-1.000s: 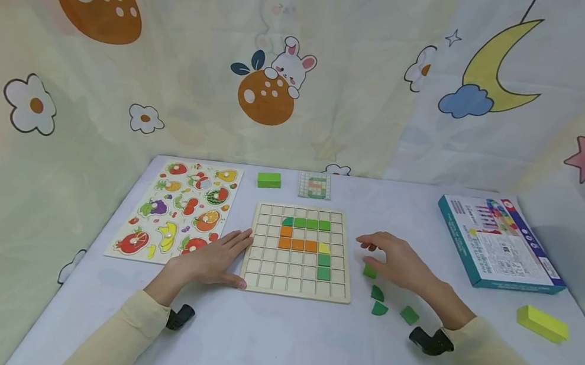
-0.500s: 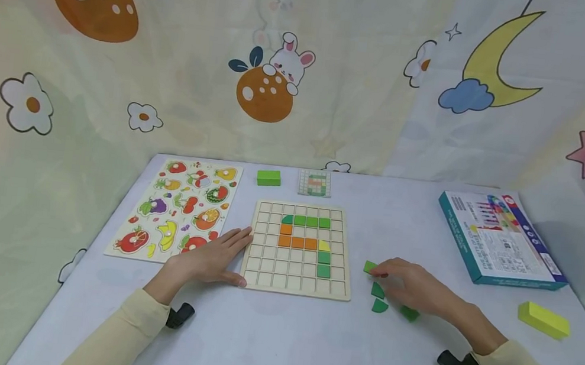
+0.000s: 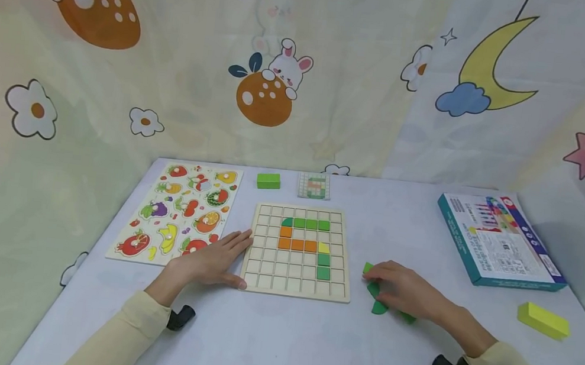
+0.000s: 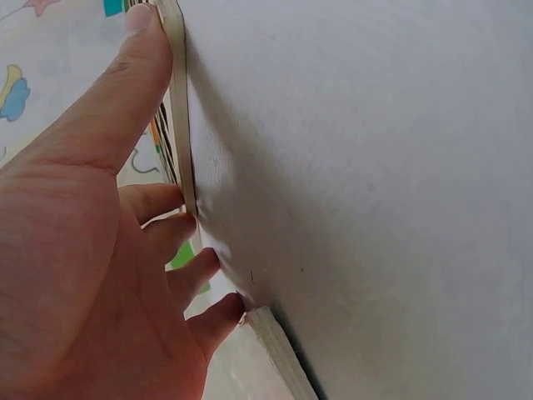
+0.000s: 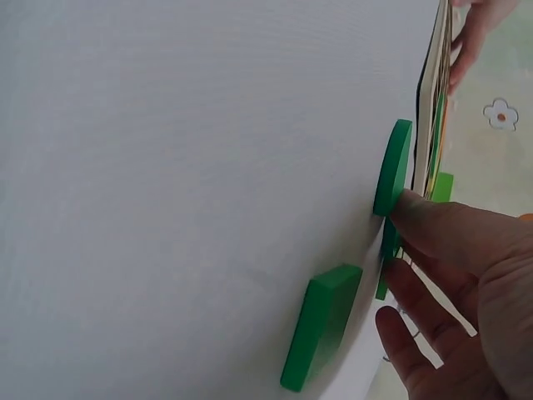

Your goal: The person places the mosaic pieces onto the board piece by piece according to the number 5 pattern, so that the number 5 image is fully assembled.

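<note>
My left hand [image 3: 211, 262] rests at the left edge of a wooden grid board [image 3: 266, 282], its fingers extended along the edge and its thumb near the front corner. Orange, green and yellow tiles lie in several board cells. To the board's right, my right hand [image 3: 409, 290] reaches down over loose green pieces. Its thumb and fingers close around a dark green quarter-circle tile [image 3: 373, 290], partly covered. A second quarter-circle tile [image 5: 393, 167] touches the thumb in the right wrist view. A green square tile [image 5: 321, 329] lies nearby. A lighter green tile [image 3: 367, 267] shows by the index fingertip.
A fruit picture board [image 3: 160, 216] lies at the left, partly under my left hand. Behind the grid board are a green block [image 3: 268, 180] and a small pattern card [image 3: 314, 186]. At the right are a flat box [image 3: 500, 246] and a yellow block [image 3: 543, 321].
My right hand has moved down from beside the board onto the green pieces. One quarter-circle tile has shifted slightly left under its fingers. The left hand stays in place.
</note>
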Demonstrator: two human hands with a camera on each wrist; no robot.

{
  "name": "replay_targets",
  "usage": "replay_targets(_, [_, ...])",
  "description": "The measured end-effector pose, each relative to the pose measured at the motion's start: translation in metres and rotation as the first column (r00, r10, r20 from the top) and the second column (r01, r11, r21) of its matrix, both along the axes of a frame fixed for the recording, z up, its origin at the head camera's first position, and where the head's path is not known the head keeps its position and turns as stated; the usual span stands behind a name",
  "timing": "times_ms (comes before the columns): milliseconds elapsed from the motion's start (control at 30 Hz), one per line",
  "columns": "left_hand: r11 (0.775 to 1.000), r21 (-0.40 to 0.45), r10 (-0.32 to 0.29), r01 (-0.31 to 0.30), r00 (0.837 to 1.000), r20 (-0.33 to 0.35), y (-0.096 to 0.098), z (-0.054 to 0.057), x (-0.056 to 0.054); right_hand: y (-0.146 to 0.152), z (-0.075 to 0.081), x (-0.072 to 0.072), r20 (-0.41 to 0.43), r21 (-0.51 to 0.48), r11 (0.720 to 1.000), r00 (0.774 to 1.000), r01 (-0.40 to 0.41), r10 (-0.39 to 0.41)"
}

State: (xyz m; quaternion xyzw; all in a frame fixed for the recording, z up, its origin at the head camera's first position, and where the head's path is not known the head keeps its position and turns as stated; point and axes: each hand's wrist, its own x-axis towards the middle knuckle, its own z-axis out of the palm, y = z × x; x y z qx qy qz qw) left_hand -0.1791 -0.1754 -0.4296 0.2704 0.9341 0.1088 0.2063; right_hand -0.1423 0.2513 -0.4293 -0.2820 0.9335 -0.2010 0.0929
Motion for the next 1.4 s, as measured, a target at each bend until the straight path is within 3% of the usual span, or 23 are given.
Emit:
replay_targets(433, [1.000, -0.007, -0.006, 0.006, 1.000, -0.012, -0.001, -0.002, -0.001, -0.013, -0.002, -0.003, -0.018, 0.023, 0.999, 0.999, 0.045, -0.044])
replay_targets(700, [1.000, 0.007, -0.007, 0.007, 1.000, -0.011, -0.002, -0.002, -0.001, -0.051, 0.005, -0.006, -0.100, -0.033, 0.996, 0.992, -0.080, 0.076])
replay_targets(800, [1.000, 0.013, -0.006, 0.006, 1.000, -0.010, -0.002, -0.003, -0.001, -0.067, 0.002, -0.007, -0.138, -0.013, 0.993, 0.983, -0.120, 0.117])
replay_targets(1067, [1.000, 0.013, -0.018, 0.018, 1.000, -0.014, -0.002, -0.003, -0.001, -0.089, -0.004, -0.007, -0.274, -0.006, 0.970, 0.934, -0.242, 0.231])
replay_targets(1200, [1.000, 0.011, -0.021, 0.021, 1.000, -0.014, -0.002, -0.003, -0.002, -0.093, -0.006, -0.007, -0.311, 0.021, 0.969, 0.919, -0.247, 0.241])
replay_targets(1400, [1.000, 0.006, -0.018, 0.019, 1.000, -0.012, -0.003, -0.003, -0.001, -0.095, -0.008, -0.007, -0.329, 0.007, 0.970, 0.916, -0.241, 0.230])
